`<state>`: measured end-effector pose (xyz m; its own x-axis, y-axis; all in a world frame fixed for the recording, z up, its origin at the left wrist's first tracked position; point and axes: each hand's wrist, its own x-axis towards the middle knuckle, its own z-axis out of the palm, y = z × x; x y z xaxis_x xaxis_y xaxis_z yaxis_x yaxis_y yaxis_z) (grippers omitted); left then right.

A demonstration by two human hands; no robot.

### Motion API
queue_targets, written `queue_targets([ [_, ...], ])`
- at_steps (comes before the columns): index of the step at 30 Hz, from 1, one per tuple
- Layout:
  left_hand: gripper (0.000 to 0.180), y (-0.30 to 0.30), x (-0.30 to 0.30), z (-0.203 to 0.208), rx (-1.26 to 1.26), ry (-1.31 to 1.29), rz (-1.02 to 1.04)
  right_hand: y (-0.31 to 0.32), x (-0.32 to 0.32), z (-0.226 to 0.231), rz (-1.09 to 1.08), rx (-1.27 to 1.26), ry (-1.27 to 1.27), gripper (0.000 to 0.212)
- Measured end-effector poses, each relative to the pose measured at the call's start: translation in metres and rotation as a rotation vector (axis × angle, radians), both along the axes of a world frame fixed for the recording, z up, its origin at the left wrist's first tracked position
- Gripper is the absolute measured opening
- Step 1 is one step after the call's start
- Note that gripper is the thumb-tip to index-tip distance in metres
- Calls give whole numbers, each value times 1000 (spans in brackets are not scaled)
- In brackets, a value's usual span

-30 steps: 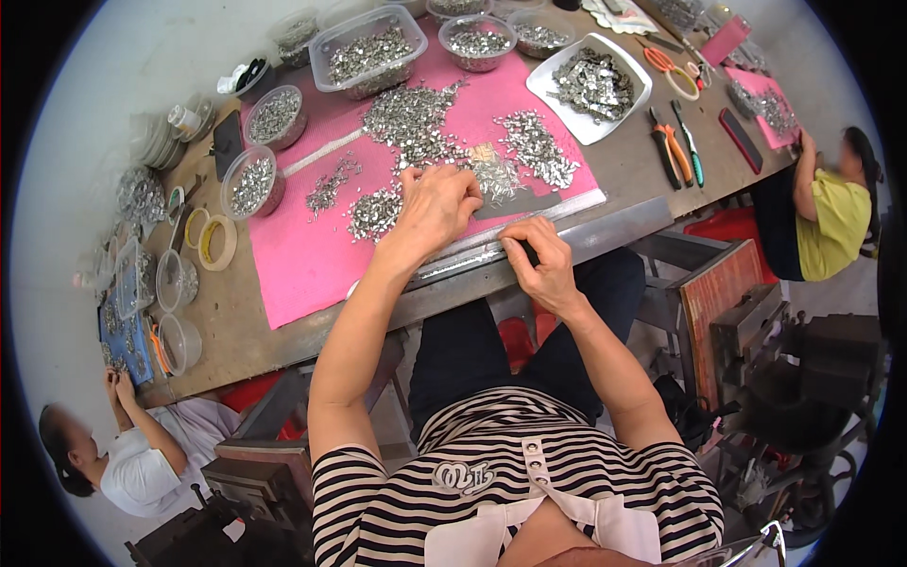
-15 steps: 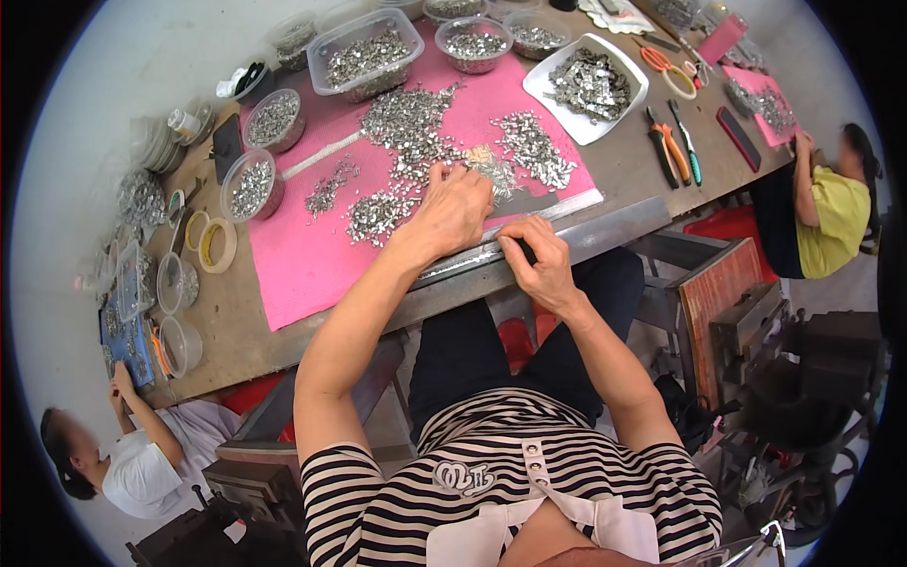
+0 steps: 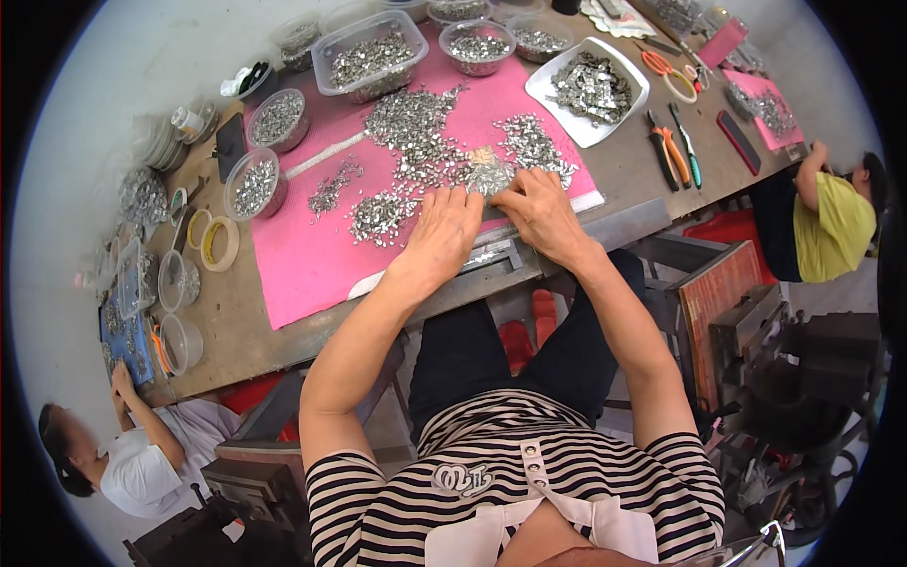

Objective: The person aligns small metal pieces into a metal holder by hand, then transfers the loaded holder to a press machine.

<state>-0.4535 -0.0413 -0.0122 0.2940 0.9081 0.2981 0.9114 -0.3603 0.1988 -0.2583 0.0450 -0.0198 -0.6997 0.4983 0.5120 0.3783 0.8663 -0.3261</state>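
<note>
My left hand (image 3: 442, 231) rests at the near side of the pink cloth (image 3: 307, 269), fingers bent down and pressed together. Beside it, my right hand (image 3: 545, 215) is closed in a pinch at the edge of a heap of thin silvery strips (image 3: 489, 174). Whatever either hand grips is too small or hidden by the fingers. Just in front of me a metal channel (image 3: 491, 255) lies along the table edge, with shiny pieces in it. Beyond my hands spread loose piles of small silver metal pieces (image 3: 411, 123), with smaller heaps (image 3: 380, 219) to the left.
Clear plastic tubs (image 3: 368, 61) of metal parts line the far side, with a white tray (image 3: 590, 90) of them. Pliers (image 3: 669, 151) lie right, tape rolls (image 3: 219, 243) left. A person in yellow (image 3: 831, 222) sits right, another in white (image 3: 151, 463) left.
My right hand has moved from the metal channel up onto the cloth, beside the strips. My left hand has shifted slightly back towards me, and more of the channel shows.
</note>
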Motion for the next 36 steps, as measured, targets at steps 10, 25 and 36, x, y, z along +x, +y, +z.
queue_targets([
  [10, 21, 4, -5, 0, -58, -329, -33, -40, 6, 15, 57, -417, 147, 8],
  [25, 23, -3, -1, 3, 24, -119, 31, -61, 5, -2, 68, -440, 292, 8],
  [36, 20, 6, -3, 0, 64, -292, -17, -66, 4, 2, 76, -35, 228, 14],
])
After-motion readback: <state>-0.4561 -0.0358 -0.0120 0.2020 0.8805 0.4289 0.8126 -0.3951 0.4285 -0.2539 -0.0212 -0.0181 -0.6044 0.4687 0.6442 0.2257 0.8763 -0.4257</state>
